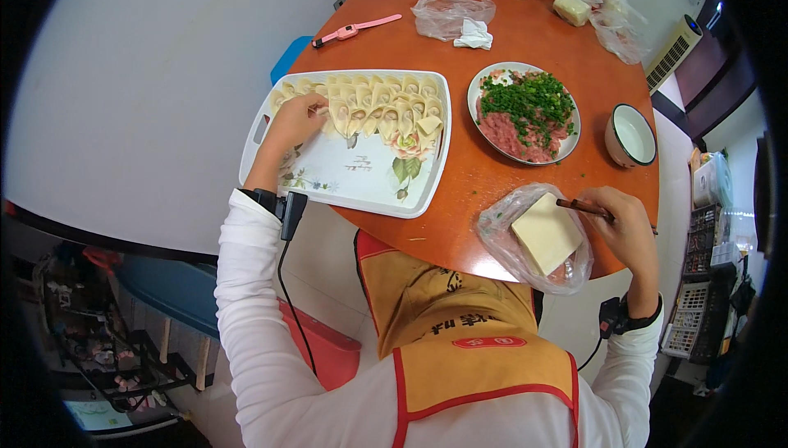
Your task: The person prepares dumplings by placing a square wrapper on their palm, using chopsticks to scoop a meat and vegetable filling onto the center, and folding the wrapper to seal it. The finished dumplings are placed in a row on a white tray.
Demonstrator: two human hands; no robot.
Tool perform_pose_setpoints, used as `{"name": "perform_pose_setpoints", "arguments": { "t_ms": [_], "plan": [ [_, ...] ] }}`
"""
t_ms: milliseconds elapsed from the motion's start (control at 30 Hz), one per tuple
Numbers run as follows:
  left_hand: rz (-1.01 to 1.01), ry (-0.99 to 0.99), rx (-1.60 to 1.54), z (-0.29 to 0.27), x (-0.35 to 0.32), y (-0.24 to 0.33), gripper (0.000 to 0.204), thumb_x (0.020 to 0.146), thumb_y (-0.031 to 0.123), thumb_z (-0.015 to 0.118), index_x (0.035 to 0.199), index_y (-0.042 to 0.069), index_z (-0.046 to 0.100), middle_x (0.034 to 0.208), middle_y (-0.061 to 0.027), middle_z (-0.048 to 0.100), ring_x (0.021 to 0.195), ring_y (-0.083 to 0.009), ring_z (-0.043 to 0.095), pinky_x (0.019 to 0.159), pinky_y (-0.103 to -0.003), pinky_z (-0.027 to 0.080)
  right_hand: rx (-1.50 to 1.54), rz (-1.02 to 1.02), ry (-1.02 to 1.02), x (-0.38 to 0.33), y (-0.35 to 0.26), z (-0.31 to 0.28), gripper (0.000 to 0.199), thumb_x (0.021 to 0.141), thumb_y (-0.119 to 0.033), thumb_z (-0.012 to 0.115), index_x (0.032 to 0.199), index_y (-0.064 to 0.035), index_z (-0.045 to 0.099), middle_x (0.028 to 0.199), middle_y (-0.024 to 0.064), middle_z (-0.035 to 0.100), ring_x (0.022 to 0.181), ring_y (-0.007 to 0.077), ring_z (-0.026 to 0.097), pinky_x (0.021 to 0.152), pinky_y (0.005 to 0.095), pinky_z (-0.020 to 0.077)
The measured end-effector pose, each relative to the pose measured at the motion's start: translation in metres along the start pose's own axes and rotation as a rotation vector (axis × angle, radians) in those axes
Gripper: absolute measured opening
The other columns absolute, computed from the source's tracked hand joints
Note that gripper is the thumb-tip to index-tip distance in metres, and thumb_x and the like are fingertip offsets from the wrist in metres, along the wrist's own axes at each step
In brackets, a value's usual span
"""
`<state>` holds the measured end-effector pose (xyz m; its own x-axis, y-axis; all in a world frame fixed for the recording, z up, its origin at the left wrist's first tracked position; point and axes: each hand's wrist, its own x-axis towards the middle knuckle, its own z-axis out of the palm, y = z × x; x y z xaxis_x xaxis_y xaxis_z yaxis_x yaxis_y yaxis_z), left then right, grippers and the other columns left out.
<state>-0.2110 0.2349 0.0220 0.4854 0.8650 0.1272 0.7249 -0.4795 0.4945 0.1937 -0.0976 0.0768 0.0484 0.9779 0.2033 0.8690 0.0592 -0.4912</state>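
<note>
Orange-brown wood fills the head view: a round table (492, 161) with the person seated at its 6 o'clock edge. Left hand (294, 124) is out at 10 o'clock over a white flowered tray (345, 177), fingers curled down onto the near end of the rows of folded dumplings (369, 103); whether it pinches one or just rests there, I cannot tell. Those dumplings line the tray's far half, the near half showing its flower print.

Over at 4 o'clock, the right hand (628, 230) is closed around a pair of dark chopsticks (584, 208), tips pointing toward 9 o'clock and reaching over the stack of pale square wrappers (546, 233). That stack sits in a clear plastic bag (513, 255) right at the table's near rim, touching the hand.

At 1 o'clock from the wrappers, a plate of pink minced meat topped with chopped greens (525, 112). Just at its 3 o'clock side, a white bowl (632, 134). Far off at 12 o'clock, a pink wristwatch (355, 30) and a crumpled bag (453, 13).
</note>
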Motion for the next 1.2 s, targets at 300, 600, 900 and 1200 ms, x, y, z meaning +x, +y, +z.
{"name": "perform_pose_setpoints", "arguments": {
  "t_ms": [300,600,900,1200],
  "plan": [
    [-0.058,0.001,-0.014,-0.018,0.005,0.011,0.020,0.076,0.006,0.061,0.095,0.004,0.067,0.080,-0.0100,0.065,0.076,-0.0194,0.062,0.067,-0.031,0.049,0.033,0.042,0.010,-0.002,0.002,0.000,0.018,0.075,0.001,0.064,0.093,0.0018,0.061,0.079,0.0148,0.063,0.069,0.0260,0.064,0.060,0.0301,0.0476],
    [-0.094,-0.011,0.058,-0.012,0.002,0.008,0.020,0.077,0.010,0.059,0.095,0.005,0.067,0.086,-0.0106,0.067,0.080,-0.0219,0.063,0.074,-0.031,0.049,-0.001,0.035,-0.012,-0.004,0.004,-0.003,0.019,0.074,0.002,0.063,0.093,0.0018,0.061,0.080,0.0149,0.063,0.071,0.0271,0.064,0.063,0.0315,0.0484],
    [-0.003,0.001,0.045,-0.011,-0.004,-0.004,0.025,0.078,0.010,0.058,0.101,0.003,0.065,0.091,-0.0130,0.067,0.082,-0.0219,0.063,0.076,-0.031,0.049,-0.004,-0.068,-0.137,-0.009,0.009,-0.006,0.023,0.071,-0.008,0.067,0.093,-0.0067,0.063,0.082,0.0113,0.062,0.073,0.0318,0.061,0.064,0.0377,0.0482],
    [-0.115,-0.018,0.114,-0.014,-0.001,0.003,0.028,0.082,0.017,0.063,0.107,0.005,0.064,0.096,-0.0121,0.067,0.086,-0.0236,0.063,0.079,-0.031,0.048,0.025,-0.275,-0.466,-0.010,0.004,0.010,0.033,0.072,-0.024,0.072,0.097,-0.0105,0.055,0.088,0.0059,0.056,0.077,0.0293,0.058,0.060,0.0398,0.0454]
  ]
}}
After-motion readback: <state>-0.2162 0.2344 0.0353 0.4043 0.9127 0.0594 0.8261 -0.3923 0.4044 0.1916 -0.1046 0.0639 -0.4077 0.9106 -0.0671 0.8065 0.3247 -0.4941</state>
